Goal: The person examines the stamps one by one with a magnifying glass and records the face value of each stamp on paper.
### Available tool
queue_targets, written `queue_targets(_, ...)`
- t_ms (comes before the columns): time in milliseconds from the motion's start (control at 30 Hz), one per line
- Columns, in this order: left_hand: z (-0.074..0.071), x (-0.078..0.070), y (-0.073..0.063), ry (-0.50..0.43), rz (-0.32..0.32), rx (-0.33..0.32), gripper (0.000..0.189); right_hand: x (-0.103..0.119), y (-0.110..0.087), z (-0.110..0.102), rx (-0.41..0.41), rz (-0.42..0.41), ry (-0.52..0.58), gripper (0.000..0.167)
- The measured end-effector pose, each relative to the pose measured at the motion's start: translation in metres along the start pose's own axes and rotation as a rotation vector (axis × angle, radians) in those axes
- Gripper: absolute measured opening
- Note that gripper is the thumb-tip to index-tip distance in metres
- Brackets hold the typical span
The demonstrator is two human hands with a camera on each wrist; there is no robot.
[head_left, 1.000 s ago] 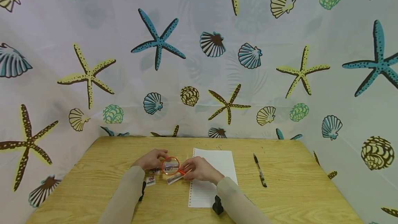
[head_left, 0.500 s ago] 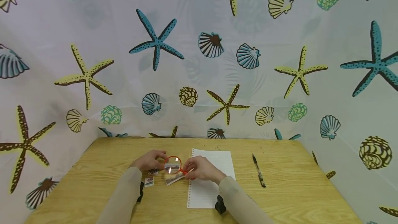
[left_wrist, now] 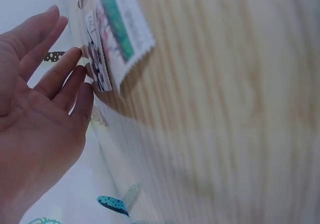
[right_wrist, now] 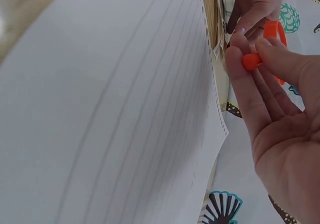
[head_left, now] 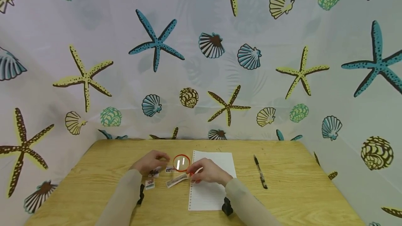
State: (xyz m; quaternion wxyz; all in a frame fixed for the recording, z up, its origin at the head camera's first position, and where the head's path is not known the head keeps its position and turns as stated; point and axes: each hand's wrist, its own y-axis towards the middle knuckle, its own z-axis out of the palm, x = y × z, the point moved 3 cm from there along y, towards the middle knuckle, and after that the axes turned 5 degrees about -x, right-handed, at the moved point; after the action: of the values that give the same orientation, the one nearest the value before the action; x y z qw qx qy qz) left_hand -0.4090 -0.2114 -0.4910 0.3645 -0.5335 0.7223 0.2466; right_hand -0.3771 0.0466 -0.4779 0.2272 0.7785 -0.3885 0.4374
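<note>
My right hand pinches the short handle of a red-rimmed magnifying glass between thumb and fingers. In the right wrist view the orange-red handle end shows at the fingertips. The lens stands tilted above the table, between my hands, with light reflected in it. My left hand has loosely extended fingers, beside the postage stamps; whether they touch cannot be told. A green-and-pink stamp lies near a dark-patterned stamp. Between the hands lie a small stamp and a long strip-shaped stamp.
Lined, hole-edged paper lies under my right hand and forearm. To its right is a black pen. The wooden table ends at a hanging cloth printed with starfish and shells.
The magnifying glass has moved right, away from the left hand and off the small stamp, which now shows beside the lens. The left hand stays nearly in place.
</note>
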Motion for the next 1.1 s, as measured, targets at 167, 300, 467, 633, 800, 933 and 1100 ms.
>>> queue_targets(167,0.003,-0.004,0.002,-0.031,-0.033,-0.072,0.035,-0.004,-0.007,-0.010,-0.018,-0.010,0.021,0.026)
queue_targets(300,0.006,-0.013,0.002,-0.019,-0.036,-0.111,0.035,-0.007,-0.013,-0.018,-0.033,-0.012,0.039,0.028)
queue_targets(467,0.010,-0.023,0.004,0.052,0.034,-0.156,0.033,-0.013,-0.019,-0.026,-0.042,-0.014,0.050,0.028)
queue_targets(633,0.018,-0.029,0.012,0.099,0.110,-0.188,0.032,-0.020,-0.024,-0.033,-0.067,0.002,0.078,0.028)
queue_targets(800,0.031,-0.042,0.016,0.114,0.120,-0.201,0.030,-0.027,-0.032,-0.041,-0.097,0.019,0.095,0.027)
queue_targets(933,0.041,-0.052,0.019,0.109,0.122,-0.186,0.030,-0.034,-0.037,-0.048,-0.115,0.027,0.093,0.027)
queue_targets(1100,0.053,-0.061,0.023,0.110,0.119,-0.162,0.030,-0.041,-0.043,-0.057,-0.137,0.032,0.061,0.029)
